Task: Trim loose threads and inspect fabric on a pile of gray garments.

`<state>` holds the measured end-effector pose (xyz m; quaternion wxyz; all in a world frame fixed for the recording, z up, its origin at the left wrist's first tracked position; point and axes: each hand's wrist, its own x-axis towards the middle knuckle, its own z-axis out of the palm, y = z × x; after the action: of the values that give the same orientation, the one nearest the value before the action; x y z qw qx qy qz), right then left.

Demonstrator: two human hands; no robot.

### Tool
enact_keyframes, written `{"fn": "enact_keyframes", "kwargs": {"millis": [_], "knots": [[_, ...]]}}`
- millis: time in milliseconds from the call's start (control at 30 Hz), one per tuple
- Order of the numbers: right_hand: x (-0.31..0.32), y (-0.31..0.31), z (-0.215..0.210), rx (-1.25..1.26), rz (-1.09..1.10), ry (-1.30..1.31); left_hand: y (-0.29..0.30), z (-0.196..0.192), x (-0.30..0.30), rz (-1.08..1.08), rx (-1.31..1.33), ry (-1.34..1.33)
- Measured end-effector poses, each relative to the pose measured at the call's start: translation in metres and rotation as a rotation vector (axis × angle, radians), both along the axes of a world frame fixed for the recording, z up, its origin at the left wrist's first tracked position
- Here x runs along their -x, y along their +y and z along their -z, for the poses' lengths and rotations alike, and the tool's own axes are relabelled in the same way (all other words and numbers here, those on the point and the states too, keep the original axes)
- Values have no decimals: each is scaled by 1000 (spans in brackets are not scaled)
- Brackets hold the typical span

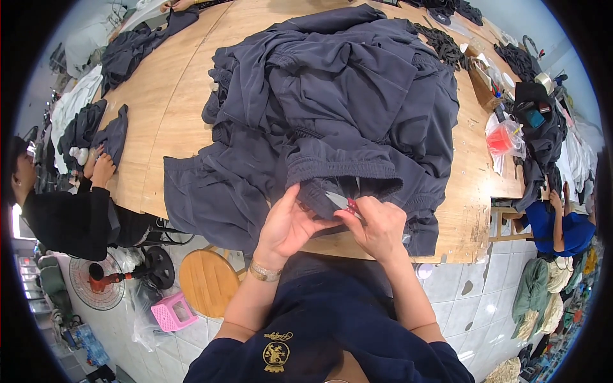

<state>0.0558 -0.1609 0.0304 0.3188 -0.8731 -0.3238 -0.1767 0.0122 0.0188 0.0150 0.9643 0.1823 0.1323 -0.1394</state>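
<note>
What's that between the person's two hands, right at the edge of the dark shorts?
In the head view, small thread snips with pale blades and a red grip lie between the left hand and right hand, against the elastic waistband of the dark shorts.

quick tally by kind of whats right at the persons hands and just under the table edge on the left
hands at work: 2, left hand and right hand
thread snips, in the right hand: 1
heap of dark grey garments on the wooden table: 1
round wooden stool: 1
pink plastic stool: 1
floor fan: 1
total: 7
</note>
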Motion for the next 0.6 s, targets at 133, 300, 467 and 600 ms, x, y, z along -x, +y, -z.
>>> {"fn": "enact_keyframes", "kwargs": {"millis": [133, 300, 467, 600], "knots": [[-4, 1, 4, 9, -16, -69, 0, 2, 1, -8, -55, 30], [-4, 0, 0, 47, -40, -2, -1, 4, 1, -9, -64, 22], [-8, 0, 9, -142, -35, 132, -2, -4, 1, -22, -10, 23], [-10, 0, 10, -224, -37, 106, -2, -7, 1, -45, -40, 27]]}}
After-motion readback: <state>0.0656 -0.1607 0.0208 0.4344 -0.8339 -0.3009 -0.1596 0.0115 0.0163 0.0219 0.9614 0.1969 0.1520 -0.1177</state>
